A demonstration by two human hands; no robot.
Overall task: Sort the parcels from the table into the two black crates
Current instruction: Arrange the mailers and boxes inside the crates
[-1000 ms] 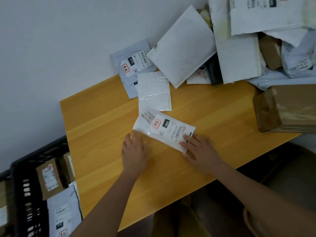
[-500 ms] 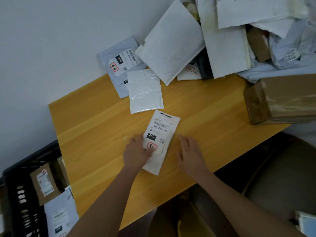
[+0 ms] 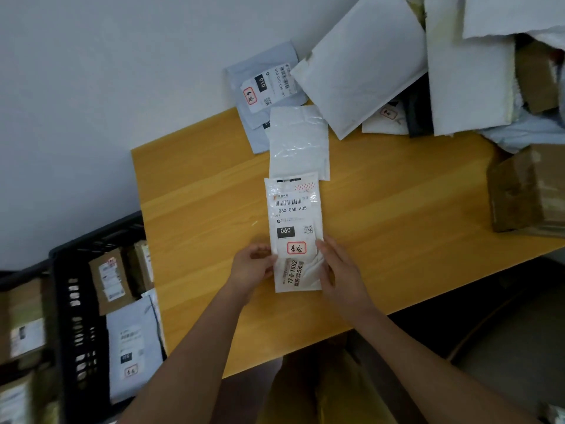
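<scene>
Both hands grip the white parcel [image 3: 295, 231] at frame centre: left hand [image 3: 252, 267] pinches its left edge, right hand [image 3: 337, 270] its right edge, lower end just inside the worktop [image 3: 195, 191] near edge. Label reads "060-06B A05", "060", lower print "77-6-1602". Bare wood left & right of it. Black crate [image 3: 79, 316] lower left w/ parcels, one marked "010". Upper right: parcel pile [image 3: 458, 71]; grey mailer [image 3: 263, 87] reads "010"; brown box [image 3: 529, 188] at right edge.

White parcel [image 3: 293, 231] turned lengthwise — both hands now grip it.
</scene>
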